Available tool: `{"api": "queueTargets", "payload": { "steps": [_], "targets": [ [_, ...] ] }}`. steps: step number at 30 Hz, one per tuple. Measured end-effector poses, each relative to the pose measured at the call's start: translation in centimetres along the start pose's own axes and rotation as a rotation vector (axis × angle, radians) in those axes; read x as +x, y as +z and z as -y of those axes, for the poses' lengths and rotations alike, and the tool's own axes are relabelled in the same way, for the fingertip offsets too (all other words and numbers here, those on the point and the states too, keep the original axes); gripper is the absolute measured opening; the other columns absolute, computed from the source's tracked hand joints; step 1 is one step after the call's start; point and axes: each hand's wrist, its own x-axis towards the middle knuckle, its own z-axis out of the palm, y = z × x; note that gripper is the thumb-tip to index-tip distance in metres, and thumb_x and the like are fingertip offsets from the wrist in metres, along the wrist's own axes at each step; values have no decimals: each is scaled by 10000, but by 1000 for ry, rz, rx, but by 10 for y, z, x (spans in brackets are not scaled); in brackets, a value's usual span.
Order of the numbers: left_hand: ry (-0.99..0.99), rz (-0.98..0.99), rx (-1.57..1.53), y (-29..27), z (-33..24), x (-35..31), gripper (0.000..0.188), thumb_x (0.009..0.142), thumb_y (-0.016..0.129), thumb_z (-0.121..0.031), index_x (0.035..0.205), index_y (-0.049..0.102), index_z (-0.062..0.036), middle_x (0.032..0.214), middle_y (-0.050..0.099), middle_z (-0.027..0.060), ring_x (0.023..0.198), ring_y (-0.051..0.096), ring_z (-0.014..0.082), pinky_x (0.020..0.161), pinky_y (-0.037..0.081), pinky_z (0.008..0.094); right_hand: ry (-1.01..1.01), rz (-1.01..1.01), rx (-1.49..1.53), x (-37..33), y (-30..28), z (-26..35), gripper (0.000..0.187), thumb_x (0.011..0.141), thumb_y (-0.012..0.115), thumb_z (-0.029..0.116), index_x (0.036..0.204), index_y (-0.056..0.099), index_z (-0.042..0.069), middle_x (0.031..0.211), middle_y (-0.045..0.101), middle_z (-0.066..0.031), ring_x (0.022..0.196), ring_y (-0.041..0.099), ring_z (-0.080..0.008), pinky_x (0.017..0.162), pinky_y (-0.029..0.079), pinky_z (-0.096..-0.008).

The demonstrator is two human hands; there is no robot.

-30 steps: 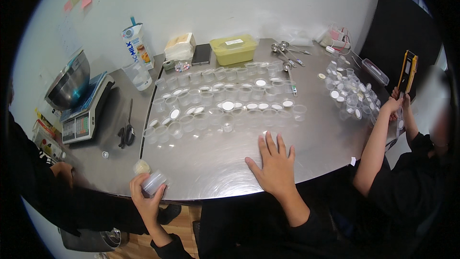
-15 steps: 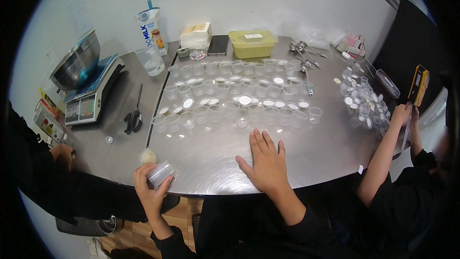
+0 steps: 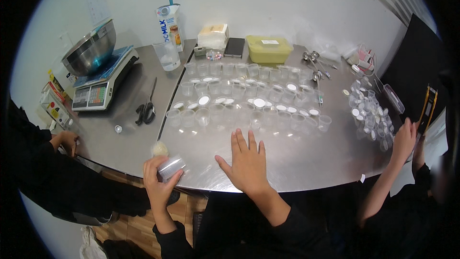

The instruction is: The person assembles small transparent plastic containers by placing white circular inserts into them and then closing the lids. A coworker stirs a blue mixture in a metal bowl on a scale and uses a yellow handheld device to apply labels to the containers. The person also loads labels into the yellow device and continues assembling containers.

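My left hand (image 3: pixel 160 182) is closed around a short, ridged stack of clear plastic cups (image 3: pixel 171 167), held tilted at the table's front edge. Just beyond it is a small clear cup with something pale yellow (image 3: pixel 159 148) in it. My right hand (image 3: pixel 247 163) is open, palm down with fingers spread, on or just above the steel table (image 3: pixel 297 163); whether it touches cannot be told. Ahead of it stand several rows of small clear cups (image 3: pixel 202 116), many with white round-topped lids (image 3: pixel 259 103) beside or behind them.
A pile of lidded cups (image 3: pixel 371 112) lies at the right, near a co-worker's hands holding a yellow-and-black tool (image 3: pixel 426 110). Leftward are a scale (image 3: pixel 98 93) with a steel bowl (image 3: pixel 91 52), black scissors (image 3: pixel 146 112) and another person's hand (image 3: pixel 68 141). A green tub (image 3: pixel 269 50) and measuring spoons (image 3: pixel 314 60) stand behind.
The whole view has shifted, so the table appears further right. My right hand has moved left over the table, fingers still spread. The left hand keeps hold of the cup stack.
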Motion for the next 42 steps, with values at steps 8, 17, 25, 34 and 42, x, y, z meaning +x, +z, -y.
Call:
{"api": "queueTargets", "payload": {
  "steps": [8,17,25,34,42],
  "targets": [
    [24,26,-20,-3,-1,0,470,588,809,-64,1000,586,-21,1012,580,119,966,555,284,858,437,357,-96,-84,39,6,5,20,684,886,493,499,1339,430,-9,1414,397,-171,1306,337,-401,1026,279,-568],
    [-141,145,-264,-9,8,-3,514,628,775,-49,1100,572,-32,1119,572,114,1050,553,275,924,429,357,-310,77,133,26,44,57,594,878,512,421,1313,457,19,1413,396,-166,1287,376,-330,1015,290,-560],
    [-55,151,-129,-9,16,1,456,694,706,8,1126,559,-7,1209,540,138,1140,507,277,990,377,359,-418,-146,520,-11,13,14,465,817,615,183,1250,516,47,1293,483,-182,1172,476,-320,951,404,-420],
    [17,75,-8,-2,19,1,530,724,679,2,1225,509,-22,1327,455,146,1240,423,299,1059,302,390,173,-879,73,-128,-133,-159,430,653,425,-121,1034,593,-14,1004,605,-174,981,583,-350,890,451,-387],
    [77,-187,-193,28,-4,-12,342,814,582,6,1151,530,-15,1267,474,138,1220,435,270,1056,315,394,391,-87,38,-118,-159,-269,507,672,634,110,1173,572,59,1168,577,-184,1098,525,-355,940,420,-402]
  ]
}}
